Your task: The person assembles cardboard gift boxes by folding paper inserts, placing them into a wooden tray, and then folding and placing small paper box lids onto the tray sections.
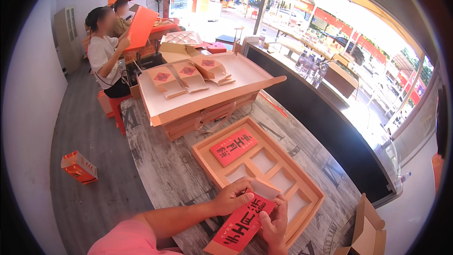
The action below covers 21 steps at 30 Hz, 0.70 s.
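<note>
The slim red carton (pixel 238 226) is between my hands, in front of the near side of the compartment tray (pixel 285 157); whether its back touches the rim I cannot tell. My left hand (pixel 234 196) pinches it by the open end, thumb along the edge, while my right hand (pixel 275 219) grips the opposite edge with its thumb bent against the card. The pale end flap (pixel 265 189) stands up between them, and I judge that uneven thumb pressure could crease it or skew the fold. Squeezing harder might also bow the red face, since the card looks thin. To the near right of the tray, an open brown carton (pixel 368 236) sits at the desk (pixel 158 153) edge, so a stray elbow could tip it off. Inside the tray, a red packet (pixel 233 147) lies at the far left; a knock on the rim might jolt it. Beyond the tray, tan cartons (pixel 188 73) overlap on a large white-lined lid (pixel 250 73), and a bump could slide them. Farther off, a co-worker holds an orange-red panel (pixel 141 28).
</note>
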{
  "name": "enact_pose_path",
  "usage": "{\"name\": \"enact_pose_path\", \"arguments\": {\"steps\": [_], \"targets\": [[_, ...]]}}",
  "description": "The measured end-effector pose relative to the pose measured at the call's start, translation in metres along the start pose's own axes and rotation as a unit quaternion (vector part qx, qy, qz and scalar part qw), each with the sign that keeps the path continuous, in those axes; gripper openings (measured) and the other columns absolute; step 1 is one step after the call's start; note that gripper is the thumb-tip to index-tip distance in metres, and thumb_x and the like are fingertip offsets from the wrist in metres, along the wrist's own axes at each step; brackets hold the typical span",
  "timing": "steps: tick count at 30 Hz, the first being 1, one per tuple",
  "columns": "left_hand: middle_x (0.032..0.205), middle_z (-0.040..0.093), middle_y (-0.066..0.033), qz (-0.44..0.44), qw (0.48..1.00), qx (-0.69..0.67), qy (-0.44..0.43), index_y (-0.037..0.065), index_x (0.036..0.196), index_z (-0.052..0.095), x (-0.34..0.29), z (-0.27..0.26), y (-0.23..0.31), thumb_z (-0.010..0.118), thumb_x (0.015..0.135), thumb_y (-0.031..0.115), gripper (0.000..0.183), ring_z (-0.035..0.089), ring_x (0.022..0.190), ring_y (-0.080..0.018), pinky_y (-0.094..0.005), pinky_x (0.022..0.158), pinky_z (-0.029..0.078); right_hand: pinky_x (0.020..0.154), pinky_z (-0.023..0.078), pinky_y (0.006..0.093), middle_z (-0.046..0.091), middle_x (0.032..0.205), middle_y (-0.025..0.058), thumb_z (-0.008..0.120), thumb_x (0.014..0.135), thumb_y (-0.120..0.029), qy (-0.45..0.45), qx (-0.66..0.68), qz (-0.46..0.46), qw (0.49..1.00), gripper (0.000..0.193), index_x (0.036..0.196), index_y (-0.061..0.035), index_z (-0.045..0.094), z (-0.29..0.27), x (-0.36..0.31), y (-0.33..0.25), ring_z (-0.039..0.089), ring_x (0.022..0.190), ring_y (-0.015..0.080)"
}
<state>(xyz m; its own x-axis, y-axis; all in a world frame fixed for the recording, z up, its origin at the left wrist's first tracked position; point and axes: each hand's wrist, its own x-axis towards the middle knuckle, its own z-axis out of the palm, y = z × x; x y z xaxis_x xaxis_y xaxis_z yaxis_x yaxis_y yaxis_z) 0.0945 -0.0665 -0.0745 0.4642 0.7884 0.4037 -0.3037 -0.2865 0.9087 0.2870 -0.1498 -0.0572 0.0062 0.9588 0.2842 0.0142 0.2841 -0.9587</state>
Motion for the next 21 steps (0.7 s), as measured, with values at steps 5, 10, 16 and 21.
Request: {"name": "enact_pose_path", "arguments": {"steps": [5,10,16,21], "targets": [[0.128,0.055,-0.0079,-0.041,0.993,-0.109,0.028,0.003,0.118,0.057,-0.001,0.007,-0.003,0.062,0.105,0.024,0.025,0.057,0.114,-0.0124,-0.028,0.093,0.053,0.104,0.048,0.0365,0.045,0.146,0.0138,0.062,0.093,-0.001,0.018,-0.018,-0.009,1.0,0.048,0.137,0.0006,0.043,0.003,0.0,0.0,0.055,0.126,0.0216],[0.126,0.057,-0.0065,-0.002,0.992,-0.1,0.075,0.004,0.131,0.05,-0.006,0.013,-0.009,0.062,0.105,0.024,0.034,0.059,0.107,-0.0104,-0.0277,0.09,0.054,0.084,0.057,0.0282,0.052,0.135,0.013,0.07,0.089,0.002,0.079,-0.003,-0.037,0.996,0.051,0.135,0.0,0.048,0.007,-0.002,0.005,0.058,0.12,0.0207],[0.124,0.057,-0.0045,-0.029,0.994,-0.094,0.046,0.004,0.133,0.049,-0.001,0.009,-0.004,0.062,0.105,0.024,0.037,0.059,0.104,-0.009,-0.0273,0.091,0.051,0.082,0.057,0.0278,0.054,0.131,0.0135,0.074,0.086,0.0,0.078,-0.061,-0.025,0.995,0.053,0.134,-0.0015,0.05,0.007,0.0,-0.006,0.059,0.116,0.02],[0.122,0.058,-0.0028,-0.048,0.994,-0.098,0.027,0.004,0.132,0.051,0.0,0.008,-0.002,0.063,0.105,0.023,0.035,0.056,0.099,-0.006,-0.0251,0.088,0.05,0.081,0.057,0.0276,0.055,0.129,0.0141,0.073,0.086,-0.001,0.053,-0.121,-0.062,0.989,0.043,0.126,-0.0012,0.057,0.004,0.004,-0.007,0.06,0.113,0.0195]]}}
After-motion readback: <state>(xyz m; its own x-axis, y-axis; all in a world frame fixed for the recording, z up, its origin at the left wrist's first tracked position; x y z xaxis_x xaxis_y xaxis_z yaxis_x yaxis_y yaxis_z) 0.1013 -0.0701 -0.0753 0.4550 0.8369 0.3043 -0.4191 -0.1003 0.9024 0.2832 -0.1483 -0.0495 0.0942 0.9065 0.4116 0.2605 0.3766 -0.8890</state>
